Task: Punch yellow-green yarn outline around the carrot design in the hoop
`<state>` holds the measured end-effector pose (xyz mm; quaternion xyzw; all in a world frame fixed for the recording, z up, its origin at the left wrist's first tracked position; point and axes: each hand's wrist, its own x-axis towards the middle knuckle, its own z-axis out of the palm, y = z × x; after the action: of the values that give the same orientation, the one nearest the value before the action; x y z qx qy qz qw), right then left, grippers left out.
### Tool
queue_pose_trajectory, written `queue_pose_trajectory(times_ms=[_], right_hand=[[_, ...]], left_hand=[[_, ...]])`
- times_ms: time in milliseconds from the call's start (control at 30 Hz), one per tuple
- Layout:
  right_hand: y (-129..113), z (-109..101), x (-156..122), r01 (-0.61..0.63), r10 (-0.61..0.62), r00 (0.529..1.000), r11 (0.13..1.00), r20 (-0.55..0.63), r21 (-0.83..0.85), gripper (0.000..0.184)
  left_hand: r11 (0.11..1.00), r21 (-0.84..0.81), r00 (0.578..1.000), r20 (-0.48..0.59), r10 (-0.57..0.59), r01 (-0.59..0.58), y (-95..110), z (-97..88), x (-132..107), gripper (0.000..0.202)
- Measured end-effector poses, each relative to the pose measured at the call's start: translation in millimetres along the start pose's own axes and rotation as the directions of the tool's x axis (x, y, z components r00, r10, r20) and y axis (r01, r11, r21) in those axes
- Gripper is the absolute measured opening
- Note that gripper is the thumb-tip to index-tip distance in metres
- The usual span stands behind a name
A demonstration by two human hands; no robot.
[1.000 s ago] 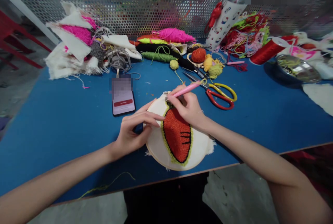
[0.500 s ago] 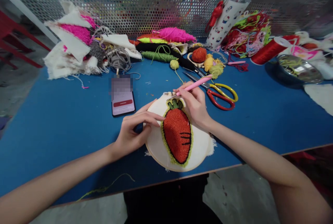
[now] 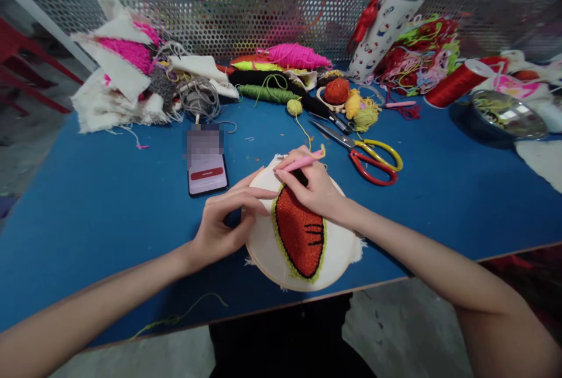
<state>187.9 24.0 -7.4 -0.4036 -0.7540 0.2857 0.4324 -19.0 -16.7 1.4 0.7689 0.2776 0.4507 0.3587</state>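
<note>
A round embroidery hoop (image 3: pixel 263 261) with white fabric lies at the table's front edge. On the fabric is an orange-red carrot (image 3: pixel 298 229) in looped yarn, edged in black and yellow-green. My left hand (image 3: pixel 228 217) grips the hoop's left rim, index finger stretched over the fabric toward the carrot. In my right hand (image 3: pixel 314 185) is a pink punch needle (image 3: pixel 302 161), pinched like a pen. Yellow yarn shows at its rear end. The needle's tip is hidden by my fingers, and the hand covers the carrot's top. A small yellow yarn ball (image 3: pixel 294 107) trails a strand toward the needle.
Scissors (image 3: pixel 369 158) with red and yellow handles lie right of the hoop. A phone (image 3: pixel 207 176) rests to the left. Yarn skeins (image 3: pixel 267 94), fabric scraps (image 3: pixel 118 82), a tumbler (image 3: pixel 377 33), a red thread spool (image 3: pixel 456 84) and a metal bowl (image 3: pixel 511 114) line the back.
My right hand has moved left and down over the carrot's top, and the punch needle now tilts lower with its rear end nearer me. My left hand and the hoop have stayed put.
</note>
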Motion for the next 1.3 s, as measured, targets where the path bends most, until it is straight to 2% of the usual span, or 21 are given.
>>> queue_pose_trajectory(times_ms=[100,200,367,500,667,833,933,1000,1167,1300], right_hand=[[1.1,-0.3,-1.6,-0.075,0.084,0.995,0.986,-0.057,0.148,0.011],[4.2,-0.9,-3.5,-0.166,0.218,0.970,0.918,-0.108,0.360,0.014],[10.1,-0.6,-3.2,-0.160,0.283,0.939,0.862,-0.194,0.481,0.018],[12.4,-0.5,-3.5,-0.162,0.269,0.948,0.867,-0.171,0.471,0.017],[10.5,-1.9,-5.0,-0.123,0.196,0.968,0.914,-0.156,0.385,0.014],[4.1,-3.6,-2.9,0.037,-0.033,0.999,0.995,-0.043,0.095,0.013],[0.0,-3.8,-1.6,0.090,-0.089,0.995,0.996,0.045,-0.021,0.014],[-0.6,-3.7,-1.9,0.072,-0.072,0.996,0.997,0.051,0.013,0.015],[5.2,-3.1,-4.8,-0.087,0.123,0.987,0.949,-0.103,0.305,0.014],[11.7,-1.9,-5.7,-0.110,0.194,0.968,0.898,-0.161,0.425,0.017]], left_hand=[[1.000,0.005,1.000,0.007,0.006,-0.006,-0.1,-0.1,0.4,0.023],[1.000,0.002,1.000,0.012,0.010,-0.010,-2.1,-0.4,0.0,0.022],[1.000,-0.005,1.000,0.011,-0.004,0.004,-4.6,-0.3,-1.4,0.022],[1.000,-0.010,1.000,0.007,-0.006,0.006,-4.3,-0.1,-1.6,0.023],[1.000,-0.013,1.000,0.004,-0.022,0.022,-3.5,-0.1,-1.7,0.022],[1.000,-0.012,0.999,-0.017,-0.028,0.028,-3.1,1.1,-2.7,0.022],[1.000,0.001,1.000,-0.005,-0.004,0.004,-2.5,0.8,-3.1,0.023],[1.000,0.014,1.000,0.011,0.007,-0.007,-2.3,0.0,-2.8,0.024],[1.000,0.006,1.000,0.021,-0.021,0.021,-2.8,-1.1,-1.6,0.024],[1.000,-0.004,1.000,0.015,-0.022,0.022,-3.9,-0.7,-2.0,0.024]])
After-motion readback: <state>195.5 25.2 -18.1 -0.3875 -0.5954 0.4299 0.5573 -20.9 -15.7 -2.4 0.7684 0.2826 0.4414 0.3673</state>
